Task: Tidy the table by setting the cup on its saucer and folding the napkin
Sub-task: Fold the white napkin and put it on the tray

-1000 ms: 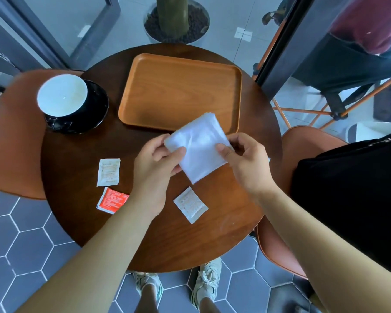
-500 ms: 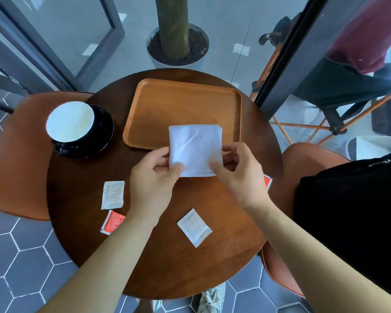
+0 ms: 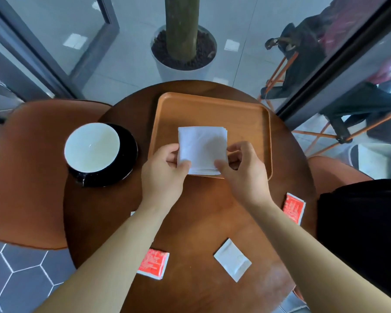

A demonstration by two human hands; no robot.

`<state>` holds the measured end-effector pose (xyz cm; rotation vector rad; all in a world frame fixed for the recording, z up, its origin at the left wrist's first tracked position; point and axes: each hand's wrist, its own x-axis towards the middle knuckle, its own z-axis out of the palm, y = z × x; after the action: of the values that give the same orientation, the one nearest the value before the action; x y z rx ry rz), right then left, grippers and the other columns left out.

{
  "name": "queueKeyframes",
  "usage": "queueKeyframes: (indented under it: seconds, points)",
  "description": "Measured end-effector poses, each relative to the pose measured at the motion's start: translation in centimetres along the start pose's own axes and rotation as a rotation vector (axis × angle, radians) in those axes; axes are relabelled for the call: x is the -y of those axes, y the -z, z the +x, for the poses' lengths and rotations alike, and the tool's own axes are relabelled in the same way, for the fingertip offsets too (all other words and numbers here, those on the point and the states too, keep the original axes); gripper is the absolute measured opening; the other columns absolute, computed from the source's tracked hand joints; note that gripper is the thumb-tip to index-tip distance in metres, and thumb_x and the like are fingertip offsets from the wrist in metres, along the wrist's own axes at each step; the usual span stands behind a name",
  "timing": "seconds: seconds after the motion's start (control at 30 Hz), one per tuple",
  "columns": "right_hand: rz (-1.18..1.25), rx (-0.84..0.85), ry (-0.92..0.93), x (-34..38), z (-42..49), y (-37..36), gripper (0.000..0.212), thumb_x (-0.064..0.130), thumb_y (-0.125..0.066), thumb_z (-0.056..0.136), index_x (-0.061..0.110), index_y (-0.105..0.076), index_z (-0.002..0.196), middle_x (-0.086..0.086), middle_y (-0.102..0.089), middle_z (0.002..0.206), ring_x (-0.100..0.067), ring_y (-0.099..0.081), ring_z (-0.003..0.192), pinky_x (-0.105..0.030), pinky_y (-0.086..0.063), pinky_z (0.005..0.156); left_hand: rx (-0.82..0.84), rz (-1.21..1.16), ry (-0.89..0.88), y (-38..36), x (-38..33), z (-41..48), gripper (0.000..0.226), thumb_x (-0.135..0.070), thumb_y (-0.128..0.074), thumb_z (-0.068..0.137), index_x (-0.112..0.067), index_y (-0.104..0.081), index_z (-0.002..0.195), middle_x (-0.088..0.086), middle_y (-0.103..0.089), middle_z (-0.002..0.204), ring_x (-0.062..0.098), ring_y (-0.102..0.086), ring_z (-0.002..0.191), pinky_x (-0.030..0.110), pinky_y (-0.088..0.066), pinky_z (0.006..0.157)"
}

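Note:
A white napkin [image 3: 202, 147], folded into a square, is held over the near part of the wooden tray [image 3: 212, 114]. My left hand [image 3: 165, 175] pinches its near left corner and my right hand [image 3: 242, 172] pinches its near right corner. Whether the napkin rests on the tray or hovers just above it I cannot tell. At the table's left, the white-lined cup [image 3: 92, 147] stands on its black saucer [image 3: 129, 154].
On the round wooden table [image 3: 201, 211] lie two red packets [image 3: 154, 263] [image 3: 294, 207] and a white packet [image 3: 233, 259]. Orange chairs [image 3: 27, 172] stand left and right. A potted trunk [image 3: 183, 41] and glass walls are behind; a black bag [image 3: 361, 233] at the right.
Both hands have carried the napkin from over the table's middle forward onto the tray area and squared it up. The camera has tilted, so the table sits lower in view.

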<state>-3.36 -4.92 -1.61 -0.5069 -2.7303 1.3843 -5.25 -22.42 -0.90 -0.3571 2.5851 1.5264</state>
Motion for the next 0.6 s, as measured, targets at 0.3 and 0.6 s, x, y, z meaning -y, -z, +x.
queueKeyframes:
  seconds: [0.3,0.6]
  points:
    - [-0.086,-0.005,-0.055,0.7,2.4,-2.9,0.03,0.027,-0.073,0.084,0.027,-0.049,0.102,0.019,-0.06,0.076,0.003,-0.061,0.072,-0.009,-0.04,0.055,0.024,0.275,-0.138,-0.1,0.2,4.5,0.034,-0.014,-0.067,0.091,-0.014,-0.066,0.125,0.001,-0.071,0.102,0.023,-0.065,0.092,0.029,-0.048,0.079]
    - [-0.425,-0.002,0.352,-0.1,2.6,-2.5,0.041,0.014,-0.08,0.079,0.009,-0.064,0.116,-0.011,-0.057,0.119,-0.033,-0.053,0.097,-0.038,-0.048,0.079,0.055,0.767,-0.68,0.2,1.3,4.1,0.026,-0.019,-0.076,0.084,-0.007,-0.069,0.106,0.017,-0.062,0.105,0.037,-0.062,0.097,0.047,-0.054,0.077]
